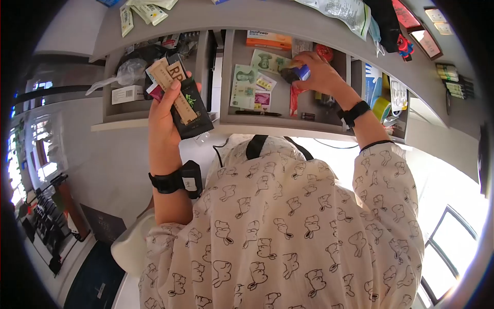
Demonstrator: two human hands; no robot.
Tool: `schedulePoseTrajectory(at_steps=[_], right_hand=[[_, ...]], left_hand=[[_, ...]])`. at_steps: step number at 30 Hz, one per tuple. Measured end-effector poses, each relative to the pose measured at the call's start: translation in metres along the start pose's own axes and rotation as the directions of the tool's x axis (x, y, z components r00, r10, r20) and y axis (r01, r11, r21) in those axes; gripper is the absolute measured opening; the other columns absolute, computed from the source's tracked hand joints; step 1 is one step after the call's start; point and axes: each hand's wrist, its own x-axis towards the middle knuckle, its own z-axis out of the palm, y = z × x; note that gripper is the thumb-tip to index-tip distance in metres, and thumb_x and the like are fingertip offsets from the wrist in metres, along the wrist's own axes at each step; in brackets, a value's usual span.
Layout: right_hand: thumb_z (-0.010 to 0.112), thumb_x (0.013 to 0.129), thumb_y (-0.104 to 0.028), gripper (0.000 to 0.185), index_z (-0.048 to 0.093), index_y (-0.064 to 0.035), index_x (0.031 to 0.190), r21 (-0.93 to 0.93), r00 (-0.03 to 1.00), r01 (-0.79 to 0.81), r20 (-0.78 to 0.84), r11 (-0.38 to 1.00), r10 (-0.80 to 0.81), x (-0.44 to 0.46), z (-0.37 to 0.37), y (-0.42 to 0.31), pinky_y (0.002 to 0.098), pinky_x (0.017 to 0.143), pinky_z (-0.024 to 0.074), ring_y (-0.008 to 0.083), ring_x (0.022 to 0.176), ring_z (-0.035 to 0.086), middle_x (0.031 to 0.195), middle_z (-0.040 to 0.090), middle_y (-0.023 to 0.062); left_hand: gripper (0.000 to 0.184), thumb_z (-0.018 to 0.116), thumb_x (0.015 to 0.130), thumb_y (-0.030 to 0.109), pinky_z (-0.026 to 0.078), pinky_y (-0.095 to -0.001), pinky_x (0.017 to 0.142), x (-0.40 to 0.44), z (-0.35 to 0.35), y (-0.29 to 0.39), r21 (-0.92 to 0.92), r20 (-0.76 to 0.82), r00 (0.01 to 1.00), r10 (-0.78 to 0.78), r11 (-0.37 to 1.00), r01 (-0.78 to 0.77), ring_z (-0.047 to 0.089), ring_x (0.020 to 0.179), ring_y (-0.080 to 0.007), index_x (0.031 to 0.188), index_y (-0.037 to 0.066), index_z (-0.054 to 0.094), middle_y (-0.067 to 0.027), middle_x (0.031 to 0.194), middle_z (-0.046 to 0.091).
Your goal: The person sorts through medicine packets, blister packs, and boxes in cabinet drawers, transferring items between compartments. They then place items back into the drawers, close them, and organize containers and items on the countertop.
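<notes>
My left hand point(165, 112) is closed round a bunch of flat sachets: a black sachet point(194, 119) with green writing in front, beige and dark ones behind. It is in front of the left drawer. Over the middle drawer point(247, 123), my right hand point(323, 77) grips a small blue and dark container point(297, 75) whose exact kind I cannot make out. Green banknotes point(243, 86) lie left of that hand, with small yellow and pink packets point(263, 98) beside them. Below the hand is a red strip point(294, 100). A black pen point(258, 113) lies along the drawer's front.
An orange and white box point(268, 39) is at the middle drawer's back. The left drawer holds a clear plastic bag point(131, 71) and a white box point(127, 94). Right of the middle drawer, another compartment holds a blue packet point(372, 85). Above runs the grey desk edge point(216, 28).
</notes>
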Motion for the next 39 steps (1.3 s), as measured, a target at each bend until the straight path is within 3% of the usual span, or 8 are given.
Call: schedulePoseTrajectory(at_steps=[4,6,10,13,19,24,30,39], right_hand=[[0.069,0.067,-0.032,0.061,0.044,-0.0169,0.121,-0.041,0.959,-0.264,-0.118,0.964,0.257,-0.009,-0.009,-0.023,0.0416,0.095,0.0383,0.0327,0.115,0.041,0.125,0.041,0.0078],[0.067,0.067,-0.023,0.055,0.046,-0.0161,0.117,-0.196,0.98,-0.19,0.028,0.962,0.199,-0.016,-0.014,-0.028,0.0413,0.094,0.039,0.0329,0.114,0.042,0.126,0.04,0.0075],[0.063,0.065,-0.011,0.052,0.048,-0.0127,0.115,-0.172,0.99,-0.131,-0.074,0.976,0.12,-0.036,-0.004,-0.007,0.0407,0.093,0.0385,0.0307,0.115,0.041,0.125,0.041,0.009],[0.06,0.065,-0.005,0.045,0.054,-0.0122,0.109,-0.592,0.98,0.06,-0.12,0.804,-0.161,-0.041,-0.004,-0.011,0.0426,0.095,0.0361,0.0286,0.117,0.04,0.127,0.039,0.0087],[0.057,0.072,-0.013,0.018,0.062,-0.011,0.088,-0.732,0.942,0.335,0.284,0.593,-0.181,-0.009,0.025,-0.026,0.0327,0.086,0.0358,0.0204,0.103,0.044,0.099,0.054,0.003],[0.058,0.072,-0.013,0.016,0.06,-0.0123,0.087,-0.647,0.924,0.382,0.267,0.66,-0.273,-0.003,0.032,-0.018,0.0323,0.086,0.0348,0.0191,0.101,0.046,0.093,0.056,0.0008],[0.054,0.074,-0.011,0.017,0.059,-0.0133,0.09,-0.589,0.922,0.332,0.368,0.736,-0.122,-0.016,0.023,-0.033,0.0324,0.086,0.0346,0.0185,0.101,0.047,0.096,0.057,0.0012],[0.055,0.073,-0.012,0.013,0.058,-0.0122,0.086,-0.625,0.855,0.518,0.396,0.583,-0.336,-0.019,0.029,-0.014,0.0323,0.083,0.0373,0.0183,0.096,0.049,0.091,0.057,0.001]], left_hand=[[0.028,0.058,0.083,0.018,0.053,-0.03,0.066,0.001,-0.005,-0.001,-0.008,0.103,0.987,-0.121,0.992,0.123,0.062,0.082,-0.0185,0.106,0.002,0.054,-0.01,0.092,0.061],[0.028,0.059,0.083,0.019,0.052,-0.0288,0.065,0.001,-0.005,-0.005,0.023,0.121,0.985,-0.121,0.993,0.119,0.062,0.079,-0.0169,0.104,0.001,0.055,-0.0111,0.086,0.062],[0.03,0.057,0.084,0.014,0.053,-0.0294,0.066,0.004,-0.014,-0.012,0.006,0.21,0.961,-0.18,0.983,0.182,0.062,0.084,-0.0198,0.11,0.0,0.053,-0.0099,0.098,0.061],[0.031,0.057,0.084,0.014,0.053,-0.0279,0.065,-0.001,-0.02,-0.013,-0.013,0.199,0.963,-0.179,0.983,0.185,0.062,0.084,-0.019,0.11,-0.001,0.052,-0.0102,0.098,0.061],[0.03,0.059,0.083,0.017,0.053,-0.0271,0.061,-0.016,-0.023,-0.006,-0.048,0.1,0.986,-0.132,0.989,0.138,0.062,0.08,-0.0171,0.105,-0.001,0.054,-0.0097,0.087,0.061],[0.031,0.06,0.082,0.018,0.055,-0.0287,0.06,-0.021,-0.025,-0.011,-0.086,0.158,0.976,-0.151,0.982,0.166,0.063,0.08,-0.0176,0.107,-0.002,0.053,-0.0096,0.086,0.061],[0.031,0.058,0.083,0.017,0.054,-0.0269,0.061,-0.022,-0.021,-0.013,-0.111,0.109,0.981,-0.162,0.978,0.174,0.062,0.08,-0.0165,0.107,-0.001,0.054,-0.0096,0.089,0.061],[0.03,0.058,0.083,0.018,0.053,-0.0278,0.063,-0.017,-0.024,-0.012,-0.048,0.139,0.976,-0.169,0.983,0.177,0.062,0.079,-0.0164,0.106,-0.001,0.053,-0.0099,0.087,0.061]])
